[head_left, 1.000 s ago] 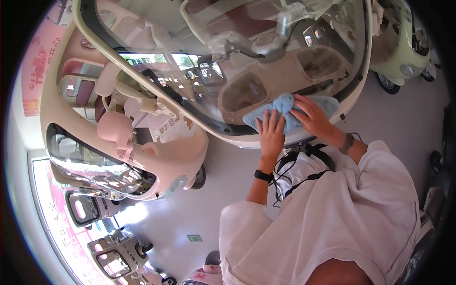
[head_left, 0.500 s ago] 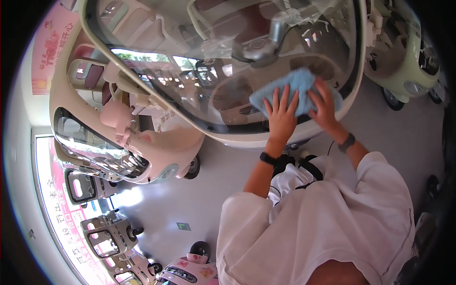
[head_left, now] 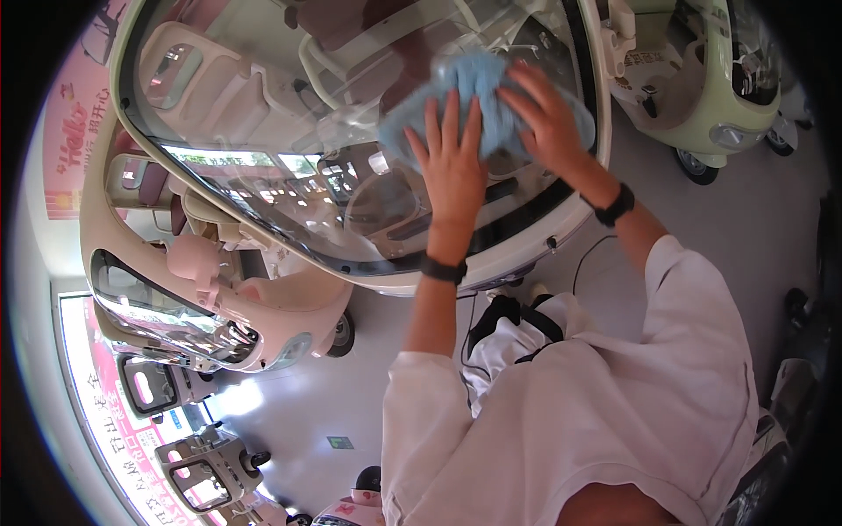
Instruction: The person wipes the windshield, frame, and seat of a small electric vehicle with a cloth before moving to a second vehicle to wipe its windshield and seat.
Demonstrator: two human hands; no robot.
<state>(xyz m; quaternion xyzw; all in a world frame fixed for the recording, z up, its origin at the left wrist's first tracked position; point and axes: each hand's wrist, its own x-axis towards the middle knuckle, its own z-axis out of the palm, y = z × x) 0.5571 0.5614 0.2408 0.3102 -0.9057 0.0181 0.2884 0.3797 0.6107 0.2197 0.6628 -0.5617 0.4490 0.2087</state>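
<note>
A light blue cloth (head_left: 478,74), fluffy and bunched in the middle, lies against the curved windshield (head_left: 289,105) of a cream-coloured small vehicle. My left hand (head_left: 453,167) presses on its near side with fingers spread and stretched out. On the cloth's right part rests my right hand (head_left: 551,118), fingers apart and slightly bent. The palms and the cloth beneath them are hidden. Through the glass show seats, a dashboard and reflections of windows.
To the left stands a pink small vehicle (head_left: 303,294) with a round mirror. A pale green one (head_left: 693,110) is at the far right. Several more vehicles line the lower left by a bright window. A thin black cable (head_left: 579,267) hangs near the cream bumper (head_left: 395,285).
Both hands and the cloth have moved up the windshield, away from its lower edge, and left in the picture. The view has also shifted slightly.
</note>
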